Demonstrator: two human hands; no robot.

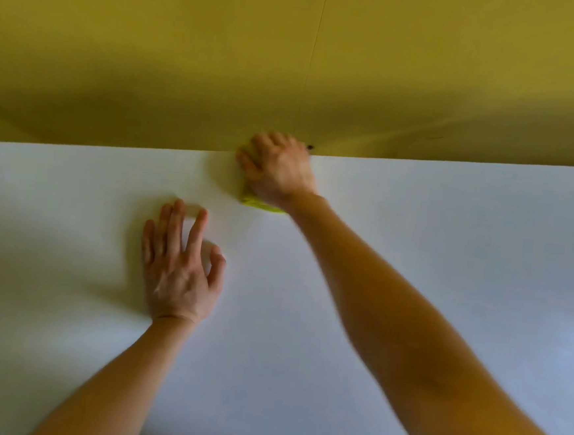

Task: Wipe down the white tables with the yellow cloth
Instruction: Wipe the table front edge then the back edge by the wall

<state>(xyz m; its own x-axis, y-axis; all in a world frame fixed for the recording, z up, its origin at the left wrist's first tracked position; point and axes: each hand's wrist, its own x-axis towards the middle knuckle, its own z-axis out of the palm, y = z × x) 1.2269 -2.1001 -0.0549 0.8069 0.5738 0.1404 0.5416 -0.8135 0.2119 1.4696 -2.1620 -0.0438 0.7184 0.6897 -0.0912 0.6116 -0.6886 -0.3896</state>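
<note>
- Yellow wall [154, 52]: meets white table [448, 247] at its far edge; small dark mark [310, 147] beside right hand [277, 168].
- Yellow cloth [257, 204]: at far edge, under right hand, fingers curled over it.
- Left hand [180, 270]: flat on table, fingers spread.

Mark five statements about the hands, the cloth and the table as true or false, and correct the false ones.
1. The right hand grips the yellow cloth on the white table. True.
2. The left hand holds a second cloth. False: it rests flat on the table with its fingers spread and holds nothing.
3. The wall behind the table is yellow. True.
4. The cloth lies at the table's near edge, close to the person. False: it is at the far edge, right where the table meets the wall.
5. Long sleeves cover both forearms. False: both forearms are bare.
</note>
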